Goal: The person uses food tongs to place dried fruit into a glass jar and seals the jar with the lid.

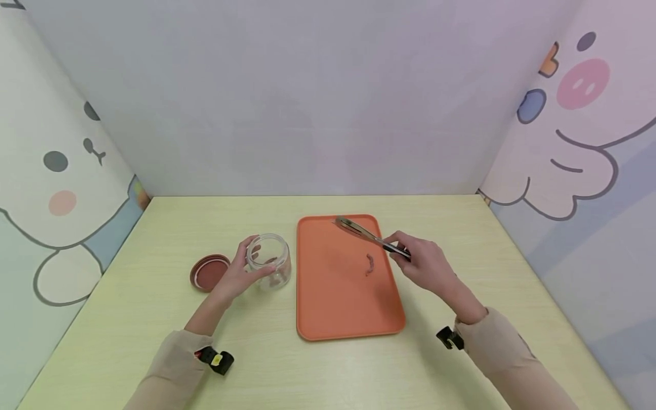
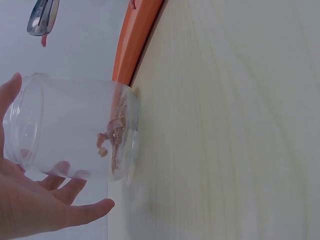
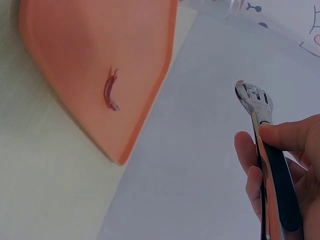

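Note:
My left hand holds a clear glass jar around its side, thumb near the rim. The jar stands upright and open-topped on the table, left of an orange tray. In the left wrist view, several reddish-brown strips lie at its bottom. My right hand grips metal tongs with dark handles, raised over the tray's far part, heads pointing left. From the tongs' tips pokes a small reddish piece. One curved reddish-brown strip lies on the tray's right side.
A round brown-red lid lies on the table left of the jar, close behind my left wrist. A plain pale wall rises at the table's far edge. Side walls with cartoon animals flank the table.

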{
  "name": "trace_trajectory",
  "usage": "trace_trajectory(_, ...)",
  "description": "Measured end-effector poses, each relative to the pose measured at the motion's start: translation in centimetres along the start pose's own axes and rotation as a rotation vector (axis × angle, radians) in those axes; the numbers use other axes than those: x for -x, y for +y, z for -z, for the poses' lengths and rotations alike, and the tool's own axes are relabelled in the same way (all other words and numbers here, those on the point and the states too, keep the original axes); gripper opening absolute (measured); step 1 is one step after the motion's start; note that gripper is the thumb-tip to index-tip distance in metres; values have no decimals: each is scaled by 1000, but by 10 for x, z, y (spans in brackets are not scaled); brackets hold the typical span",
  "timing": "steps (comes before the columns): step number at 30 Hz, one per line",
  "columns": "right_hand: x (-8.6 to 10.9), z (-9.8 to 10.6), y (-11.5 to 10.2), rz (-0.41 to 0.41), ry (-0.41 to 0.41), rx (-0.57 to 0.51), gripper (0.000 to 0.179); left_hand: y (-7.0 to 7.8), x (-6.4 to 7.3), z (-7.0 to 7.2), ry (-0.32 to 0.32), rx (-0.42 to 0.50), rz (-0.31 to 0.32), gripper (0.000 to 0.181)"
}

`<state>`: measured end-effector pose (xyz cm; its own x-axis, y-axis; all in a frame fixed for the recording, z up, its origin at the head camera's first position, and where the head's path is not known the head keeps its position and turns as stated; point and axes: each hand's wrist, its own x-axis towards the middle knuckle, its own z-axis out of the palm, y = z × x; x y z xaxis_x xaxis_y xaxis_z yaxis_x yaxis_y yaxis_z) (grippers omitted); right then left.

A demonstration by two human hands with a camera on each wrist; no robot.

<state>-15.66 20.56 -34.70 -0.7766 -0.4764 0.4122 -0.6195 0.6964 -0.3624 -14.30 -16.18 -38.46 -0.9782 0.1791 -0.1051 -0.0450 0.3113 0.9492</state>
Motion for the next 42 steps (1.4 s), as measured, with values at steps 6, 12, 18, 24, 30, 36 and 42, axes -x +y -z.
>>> trace_trajectory(6,-9,0,-13,24,-2,-12,24,-4,-2,2,-7,1,-5,81)
trace_trajectory(12,-18,-3,-25,61,-9,-45,22,-12,-8,2,-6,16,-7,80)
trace_trajectory(18,-24,-9,-35,83,-30,-86,22,-28,-15,3,-2,5,-14,80)
trace_trajectory(24,-29,-16,-44,122,-46,-118,23,-30,-16,4,-3,-2,-11,81)
trace_trajectory(30,-34,-26,-53,168,-40,-117,22,-30,-17,3,-3,11,-9,80)
trace_trajectory(36,-36,-37,-62,198,-30,-138,23,-31,-15,2,13,-21,-22,80)
trace_trajectory(42,-41,-47,-70,224,-38,-153,21,-31,-14,3,13,-16,-41,80)
